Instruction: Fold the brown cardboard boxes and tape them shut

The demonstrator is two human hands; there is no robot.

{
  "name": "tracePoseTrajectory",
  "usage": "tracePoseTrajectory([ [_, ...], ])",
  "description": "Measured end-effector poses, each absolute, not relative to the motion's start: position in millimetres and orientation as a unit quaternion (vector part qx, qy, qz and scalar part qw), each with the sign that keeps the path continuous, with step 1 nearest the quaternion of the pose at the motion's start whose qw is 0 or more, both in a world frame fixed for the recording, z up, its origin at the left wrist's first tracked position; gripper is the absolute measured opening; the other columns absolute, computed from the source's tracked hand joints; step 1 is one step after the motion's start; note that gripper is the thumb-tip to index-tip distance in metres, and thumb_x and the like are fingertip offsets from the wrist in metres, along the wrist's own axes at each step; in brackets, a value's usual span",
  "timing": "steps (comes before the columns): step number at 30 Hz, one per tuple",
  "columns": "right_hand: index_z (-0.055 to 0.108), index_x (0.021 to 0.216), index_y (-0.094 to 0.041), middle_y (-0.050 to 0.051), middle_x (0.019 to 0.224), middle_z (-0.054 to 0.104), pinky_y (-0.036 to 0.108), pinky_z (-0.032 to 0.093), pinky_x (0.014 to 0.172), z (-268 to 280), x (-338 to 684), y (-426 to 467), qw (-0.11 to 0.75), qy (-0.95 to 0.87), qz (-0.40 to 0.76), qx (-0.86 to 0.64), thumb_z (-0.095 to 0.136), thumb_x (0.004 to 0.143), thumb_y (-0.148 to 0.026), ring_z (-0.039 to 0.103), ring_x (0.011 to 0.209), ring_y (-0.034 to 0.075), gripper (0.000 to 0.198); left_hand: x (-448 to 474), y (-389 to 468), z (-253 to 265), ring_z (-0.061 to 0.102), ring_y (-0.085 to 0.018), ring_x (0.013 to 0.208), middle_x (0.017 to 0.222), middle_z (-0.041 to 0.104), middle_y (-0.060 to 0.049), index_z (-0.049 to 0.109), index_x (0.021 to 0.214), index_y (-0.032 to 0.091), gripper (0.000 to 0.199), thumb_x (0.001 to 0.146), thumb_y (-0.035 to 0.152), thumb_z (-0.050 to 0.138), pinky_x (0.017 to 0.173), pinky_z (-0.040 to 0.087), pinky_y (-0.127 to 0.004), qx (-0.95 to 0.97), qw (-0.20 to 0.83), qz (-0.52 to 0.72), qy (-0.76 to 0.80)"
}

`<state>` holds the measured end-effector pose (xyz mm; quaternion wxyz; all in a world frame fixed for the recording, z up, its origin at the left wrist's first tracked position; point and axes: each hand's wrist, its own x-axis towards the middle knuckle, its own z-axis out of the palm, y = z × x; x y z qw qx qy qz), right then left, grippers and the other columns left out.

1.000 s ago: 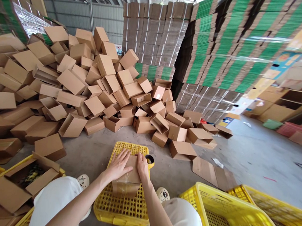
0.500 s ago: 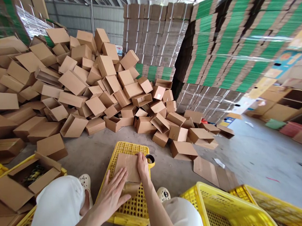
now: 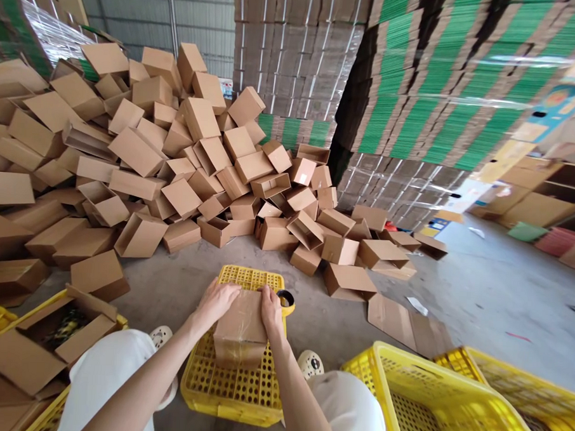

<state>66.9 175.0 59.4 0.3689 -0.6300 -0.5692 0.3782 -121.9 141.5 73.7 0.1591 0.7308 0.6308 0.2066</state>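
A small cardboard box [image 3: 241, 325] with clear tape across its top and front stands on an upturned yellow crate [image 3: 232, 397] between my knees. My left hand [image 3: 218, 300] grips its far left edge, fingers bent over the corner. At the far right side my right hand [image 3: 271, 309] holds it, with the fingertips on the top edge. Close beside the right hand, at the crate's edge, is a yellow tape dispenser [image 3: 288, 306] with a dark round opening. The box's far side is hidden from me.
A large heap of cardboard boxes [image 3: 140, 152] covers the floor ahead. Strapped cardboard stacks [image 3: 294, 69] rise behind it. At right are yellow crates [image 3: 433, 381]; at left an open carton [image 3: 24, 359] with dark contents sits in another crate. Flattened cardboard [image 3: 406, 325] lies on the floor.
My left hand has moved from lying flat on the box's top to gripping its far left edge. The taped front of the box now shows. My right hand stays at the right edge.
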Motion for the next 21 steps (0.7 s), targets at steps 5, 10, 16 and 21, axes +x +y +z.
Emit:
tracePoseTrajectory([
  [5, 0.073, 0.091, -0.024, 0.009, 0.107, 0.080, 0.034, 0.050, 0.093, 59, 66, 174, 0.372, -0.570, 0.381, -0.626, 0.036, 0.100, -0.042, 0.072, 0.106, 0.027, 0.042, -139, 164, 76, 0.078, -0.028, 0.096, 0.092, 0.083, -0.011, 0.079, 0.083, 0.021, 0.039, 0.105, 0.033, 0.050, 0.087, 0.052, -0.032, 0.722, 0.194, 0.198, 0.634],
  [10, 0.074, 0.093, -0.023, 0.009, 0.104, 0.080, 0.033, 0.049, 0.093, 59, 66, 174, 0.378, -0.567, 0.386, -0.622, 0.034, 0.101, -0.047, 0.072, 0.105, 0.026, 0.047, -143, 156, 64, 0.075, -0.025, 0.115, 0.121, 0.081, -0.008, 0.081, 0.113, 0.025, 0.032, 0.105, 0.038, 0.052, 0.098, 0.053, -0.030, 0.720, 0.216, 0.222, 0.621],
  [16, 0.074, 0.094, -0.022, 0.012, 0.108, 0.079, 0.037, 0.048, 0.096, 60, 65, 173, 0.373, -0.557, 0.392, -0.630, 0.034, 0.101, -0.048, 0.071, 0.108, 0.029, 0.048, -150, 129, 53, 0.050, -0.025, 0.151, 0.163, 0.051, -0.009, 0.058, 0.153, 0.021, 0.059, 0.097, 0.040, 0.062, 0.125, 0.039, -0.037, 0.724, 0.246, 0.266, 0.587],
  [21, 0.074, 0.092, -0.024, 0.011, 0.107, 0.080, 0.036, 0.049, 0.093, 63, 65, 171, 0.372, -0.557, 0.389, -0.633, 0.035, 0.100, -0.047, 0.071, 0.106, 0.029, 0.046, -148, 95, 51, 0.040, -0.027, 0.156, 0.174, 0.028, -0.006, 0.048, 0.160, 0.027, 0.069, 0.094, 0.039, 0.066, 0.127, 0.038, -0.042, 0.720, 0.266, 0.257, 0.588],
])
